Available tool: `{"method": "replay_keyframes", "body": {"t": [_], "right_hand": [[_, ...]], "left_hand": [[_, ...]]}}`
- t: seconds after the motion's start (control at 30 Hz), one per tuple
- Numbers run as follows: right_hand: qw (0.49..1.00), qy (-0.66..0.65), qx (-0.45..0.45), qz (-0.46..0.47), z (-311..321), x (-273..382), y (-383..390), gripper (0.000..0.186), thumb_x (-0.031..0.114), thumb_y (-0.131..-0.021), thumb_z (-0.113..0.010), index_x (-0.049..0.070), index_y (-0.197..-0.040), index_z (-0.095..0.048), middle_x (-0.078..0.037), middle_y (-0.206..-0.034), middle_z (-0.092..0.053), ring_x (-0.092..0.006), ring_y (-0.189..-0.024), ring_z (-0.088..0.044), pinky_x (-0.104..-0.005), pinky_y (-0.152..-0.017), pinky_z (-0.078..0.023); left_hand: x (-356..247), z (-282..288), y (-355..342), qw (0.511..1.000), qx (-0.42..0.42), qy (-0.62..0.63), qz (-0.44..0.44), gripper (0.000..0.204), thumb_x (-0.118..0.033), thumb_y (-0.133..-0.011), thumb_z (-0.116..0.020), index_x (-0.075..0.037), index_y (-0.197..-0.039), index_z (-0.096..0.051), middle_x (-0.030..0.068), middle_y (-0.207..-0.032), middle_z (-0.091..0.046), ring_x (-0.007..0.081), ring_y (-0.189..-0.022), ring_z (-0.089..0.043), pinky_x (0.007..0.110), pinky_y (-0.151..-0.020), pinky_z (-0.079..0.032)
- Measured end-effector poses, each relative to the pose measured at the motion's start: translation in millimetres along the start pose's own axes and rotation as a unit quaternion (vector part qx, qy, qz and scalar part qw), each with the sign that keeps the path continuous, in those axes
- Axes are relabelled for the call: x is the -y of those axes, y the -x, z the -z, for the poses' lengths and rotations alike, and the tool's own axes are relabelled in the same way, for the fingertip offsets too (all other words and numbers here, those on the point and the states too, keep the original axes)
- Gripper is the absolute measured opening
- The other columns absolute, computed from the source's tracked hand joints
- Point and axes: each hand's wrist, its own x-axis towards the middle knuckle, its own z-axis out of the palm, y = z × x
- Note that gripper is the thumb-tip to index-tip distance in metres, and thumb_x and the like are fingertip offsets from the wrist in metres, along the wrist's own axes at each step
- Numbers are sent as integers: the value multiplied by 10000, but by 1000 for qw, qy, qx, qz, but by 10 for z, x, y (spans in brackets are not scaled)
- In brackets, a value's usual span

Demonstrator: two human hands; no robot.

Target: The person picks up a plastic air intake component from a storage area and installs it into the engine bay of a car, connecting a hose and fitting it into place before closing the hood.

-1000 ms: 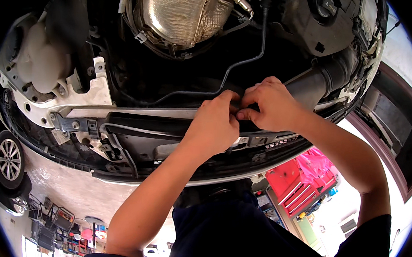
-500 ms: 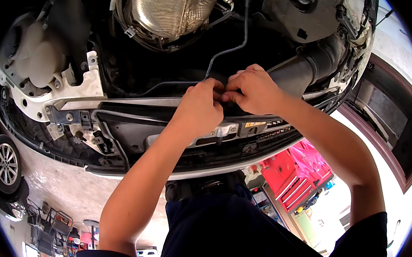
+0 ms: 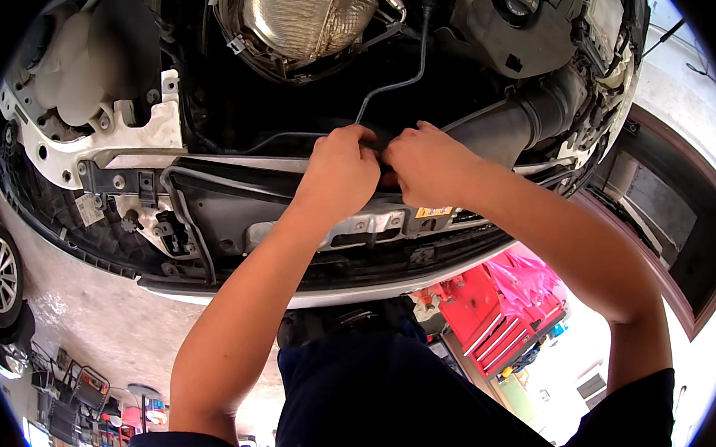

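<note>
A silver multi-spoke wheel (image 3: 0, 274) with a black tyre stands at far left, near a pale, shiny garage floor (image 3: 90, 304); dark equipment (image 3: 89, 388) crowds the lower left, close to a round grey top (image 3: 144, 390); at lower right, a red tool chest (image 3: 470, 305) with silver-edged drawers carries crumpled bright-pink sheeting (image 3: 528, 282); a brown frame (image 3: 685, 317) lines the right side.

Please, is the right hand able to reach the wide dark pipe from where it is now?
Probably yes: in this view the right hand is right next to the wide dark pipe, and nothing visible blocks the way between them.
</note>
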Motion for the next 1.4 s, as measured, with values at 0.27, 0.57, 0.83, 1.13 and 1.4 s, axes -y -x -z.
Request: {"method": "replay_keyframes", "body": {"t": [0.27,0.57,0.83,1.13,1.4], "right_hand": [[986,-31,-155,53,-253,-78,89,175,203,-834,-681,30,-827,-701,-178,-861,-675,-328,-898,-649,-432,-876,-470],[993,-87,-85,-6,-136,-154,42,236,230,-834,-701,-3,-797,-689,-212,-816,-667,-372,-911,-639,-440,-921,-460],[992,-81,-77,-50,-116,-30,31,179,132,-771,-699,-27,-853,-714,-230,-818,-661,-396,-892,-623,-451,-872,-475],[989,-107,-36,-98,64,20,-7,240,155,-781,-716,49,-993,-753,-232,-911,-694,-375,-899,-671,-413,-826,-531],[989,-102,-34,-104,50,16,-6,284,205,-784,-743,41,-1016,-742,-231,-952,-697,-376,-929,-669,-420,-842,-531]], "left_hand": [[-24,-18,21,999,8,-35,2,307,-36,-881,-463,87,-1098,-641,231,-966,-710,339,-943,-694,382,-854,-533],[-9,-20,4,992,44,-113,-20,319,-25,-839,-470,55,-1074,-670,237,-958,-699,363,-959,-673,401,-865,-523],[-61,75,4,993,96,-71,9,346,4,-788,-512,31,-1087,-684,204,-956,-717,313,-948,-688,378,-861,-526],[-40,40,15,994,56,-96,-12,289,8,-762,-564,42,-1024,-683,183,-900,-719,289,-873,-697,360,-794,-534],[-19,1,40,994,47,-101,-20,255,6,-780,-575,45,-1015,-667,189,-912,-716,293,-873,-697,371,-780,-532]]}}
